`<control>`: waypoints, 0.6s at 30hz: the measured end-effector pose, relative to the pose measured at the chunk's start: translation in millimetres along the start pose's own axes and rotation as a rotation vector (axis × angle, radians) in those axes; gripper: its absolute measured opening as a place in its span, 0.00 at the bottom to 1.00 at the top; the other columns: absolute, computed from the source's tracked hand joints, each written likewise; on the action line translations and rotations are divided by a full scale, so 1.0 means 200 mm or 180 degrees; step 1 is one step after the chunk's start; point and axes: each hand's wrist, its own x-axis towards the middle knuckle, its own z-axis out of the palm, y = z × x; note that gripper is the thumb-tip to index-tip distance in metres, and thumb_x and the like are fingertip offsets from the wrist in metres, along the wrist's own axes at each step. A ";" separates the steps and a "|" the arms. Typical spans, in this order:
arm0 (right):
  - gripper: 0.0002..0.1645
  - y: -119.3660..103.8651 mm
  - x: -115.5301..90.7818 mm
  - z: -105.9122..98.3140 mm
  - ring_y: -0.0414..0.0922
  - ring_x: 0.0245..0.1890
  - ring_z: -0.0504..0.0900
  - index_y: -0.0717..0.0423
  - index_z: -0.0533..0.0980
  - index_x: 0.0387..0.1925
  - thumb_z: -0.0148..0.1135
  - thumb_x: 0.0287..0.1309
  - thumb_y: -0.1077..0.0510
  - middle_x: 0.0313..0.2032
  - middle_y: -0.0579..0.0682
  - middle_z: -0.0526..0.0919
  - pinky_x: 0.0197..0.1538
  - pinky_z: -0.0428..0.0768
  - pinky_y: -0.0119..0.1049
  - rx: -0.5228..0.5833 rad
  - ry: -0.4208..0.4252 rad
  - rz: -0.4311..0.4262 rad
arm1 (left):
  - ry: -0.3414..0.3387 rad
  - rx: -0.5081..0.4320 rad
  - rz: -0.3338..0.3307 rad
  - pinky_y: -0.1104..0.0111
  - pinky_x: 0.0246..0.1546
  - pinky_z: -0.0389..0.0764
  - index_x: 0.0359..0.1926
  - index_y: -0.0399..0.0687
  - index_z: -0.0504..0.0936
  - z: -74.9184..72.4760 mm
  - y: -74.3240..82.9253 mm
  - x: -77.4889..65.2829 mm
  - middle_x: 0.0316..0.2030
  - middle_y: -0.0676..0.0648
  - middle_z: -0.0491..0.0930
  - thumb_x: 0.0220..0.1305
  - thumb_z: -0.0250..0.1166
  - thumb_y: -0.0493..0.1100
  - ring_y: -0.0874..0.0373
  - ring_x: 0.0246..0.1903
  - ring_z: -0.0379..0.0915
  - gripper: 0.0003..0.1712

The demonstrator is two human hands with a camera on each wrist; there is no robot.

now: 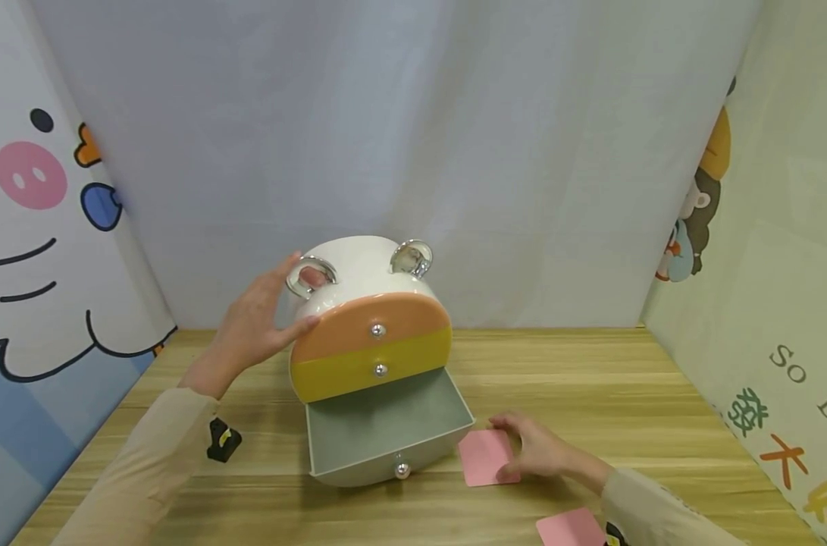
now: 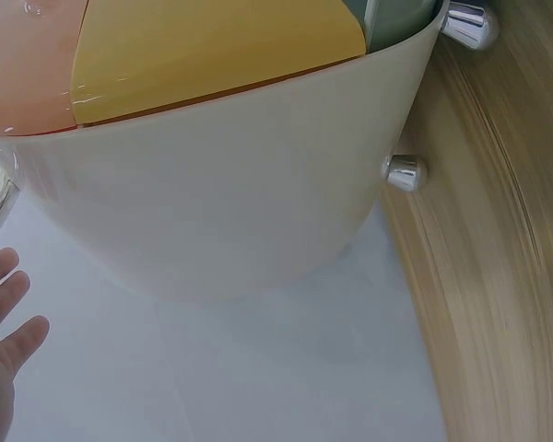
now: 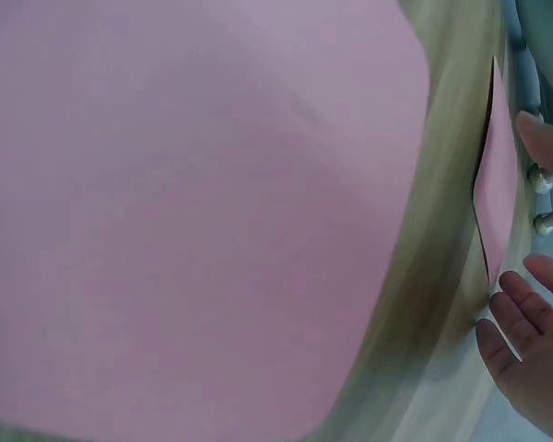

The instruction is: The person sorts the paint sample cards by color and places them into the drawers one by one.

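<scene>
A small drawer cabinet point(image 1: 361, 262) with a white body and silver ring-shaped ears stands on the table. Its orange drawer point(image 1: 345, 326) and yellow drawer point(image 1: 338, 375) are closed, and the grey-green bottom drawer point(image 1: 393, 425) is pulled out with nothing in it. My left hand point(image 1: 256, 318) is at the cabinet's left side, thumb at the front edge and fingertips by the left ear point(image 1: 327, 269). To the right of the drawer, my right hand point(image 1: 539, 447) reaches over a pink card point(image 1: 481, 459). Its thumb and fingers are spread at the card's near and far edges.
A second pink card point(image 1: 570, 528) lies nearer the front, below the right forearm; it looms large in the right wrist view. The wooden table point(image 1: 556, 364) ends at a pale back wall point(image 1: 522, 189), with printed panels at both sides.
</scene>
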 end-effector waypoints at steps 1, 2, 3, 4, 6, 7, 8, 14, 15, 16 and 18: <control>0.47 0.00 0.00 0.00 0.53 0.50 0.71 0.71 0.68 0.53 0.75 0.28 0.53 0.48 0.57 0.72 0.54 0.69 0.48 -0.0043 -0.0037 -0.0031 | -0.0001 0.0003 -0.0003 0.44 0.48 0.69 0.70 0.49 0.49 0.00 0.00 0.00 0.60 0.35 0.63 0.52 0.65 0.57 0.38 0.57 0.61 0.50; 0.48 0.00 0.00 -0.01 0.53 0.50 0.71 0.71 0.68 0.53 0.75 0.28 0.52 0.49 0.57 0.72 0.54 0.69 0.48 -0.0103 -0.0072 -0.0069 | -0.0001 0.0005 -0.0006 0.44 0.48 0.69 0.70 0.49 0.49 0.00 0.00 0.00 0.60 0.35 0.63 0.52 0.65 0.57 0.38 0.57 0.61 0.50; 0.48 0.00 0.00 -0.01 0.54 0.50 0.71 0.71 0.68 0.53 0.75 0.28 0.52 0.49 0.57 0.72 0.54 0.69 0.48 -0.0153 -0.0100 -0.0109 | 0.0002 0.0011 -0.0009 0.44 0.48 0.69 0.70 0.49 0.49 0.00 0.00 0.00 0.60 0.35 0.64 0.52 0.65 0.57 0.38 0.57 0.61 0.50; 0.48 0.00 0.00 -0.01 0.54 0.50 0.71 0.71 0.67 0.54 0.75 0.28 0.52 0.49 0.57 0.71 0.54 0.69 0.48 -0.0213 -0.0131 -0.0139 | 0.0004 0.0015 -0.0012 0.44 0.48 0.69 0.70 0.50 0.49 0.00 0.00 0.00 0.60 0.35 0.64 0.52 0.65 0.57 0.38 0.57 0.61 0.50; 0.48 0.00 0.00 -0.02 0.54 0.50 0.71 0.72 0.67 0.54 0.75 0.29 0.53 0.49 0.57 0.71 0.54 0.69 0.49 -0.0276 -0.0184 -0.0193 | 0.0007 0.0014 -0.0015 0.43 0.47 0.69 0.70 0.50 0.49 0.00 0.00 0.00 0.60 0.35 0.64 0.52 0.65 0.57 0.38 0.57 0.61 0.50; 0.47 0.00 -0.01 -0.02 0.54 0.50 0.71 0.71 0.67 0.54 0.75 0.29 0.54 0.49 0.57 0.71 0.54 0.69 0.49 -0.0296 -0.0206 -0.0206 | 0.0006 0.0015 -0.0014 0.44 0.47 0.69 0.70 0.50 0.49 0.00 0.00 0.00 0.60 0.35 0.64 0.52 0.65 0.57 0.38 0.57 0.61 0.50; 0.46 -0.01 0.00 -0.03 0.53 0.50 0.71 0.71 0.68 0.53 0.75 0.29 0.55 0.49 0.56 0.71 0.54 0.69 0.49 -0.0320 -0.0220 -0.0213 | 0.0007 0.0014 -0.0011 0.43 0.48 0.69 0.70 0.50 0.49 0.00 0.00 0.00 0.60 0.35 0.64 0.52 0.64 0.57 0.38 0.57 0.61 0.50; 0.42 -0.01 0.00 -0.03 0.49 0.45 0.71 0.66 0.71 0.49 0.75 0.26 0.58 0.44 0.52 0.71 0.50 0.72 0.42 -0.0402 -0.0185 -0.0144 | 0.0015 0.0019 0.0015 0.44 0.48 0.69 0.70 0.51 0.48 0.00 0.00 0.00 0.60 0.35 0.64 0.52 0.64 0.58 0.39 0.57 0.61 0.50; 0.41 -0.01 0.01 -0.03 0.48 0.44 0.71 0.66 0.72 0.48 0.75 0.26 0.59 0.44 0.52 0.71 0.49 0.72 0.41 -0.0408 -0.0151 -0.0154 | 0.0016 0.0022 0.0020 0.44 0.48 0.69 0.70 0.52 0.48 0.00 0.00 0.00 0.60 0.35 0.64 0.52 0.64 0.58 0.39 0.57 0.62 0.50; 0.39 -0.01 0.01 -0.03 0.48 0.43 0.71 0.66 0.72 0.47 0.75 0.25 0.60 0.43 0.52 0.71 0.48 0.73 0.40 -0.0411 -0.0114 -0.0155 | 0.0019 0.0024 0.0030 0.44 0.48 0.69 0.70 0.51 0.48 0.00 0.00 0.00 0.60 0.35 0.64 0.52 0.64 0.58 0.39 0.56 0.62 0.50; 0.35 -0.01 0.01 -0.04 0.48 0.42 0.71 0.67 0.73 0.45 0.74 0.26 0.62 0.42 0.52 0.72 0.46 0.73 0.39 -0.0382 -0.0064 -0.0172 | 0.0021 0.0024 0.0036 0.44 0.48 0.69 0.70 0.51 0.48 0.00 0.00 0.00 0.60 0.35 0.64 0.52 0.64 0.58 0.39 0.56 0.62 0.50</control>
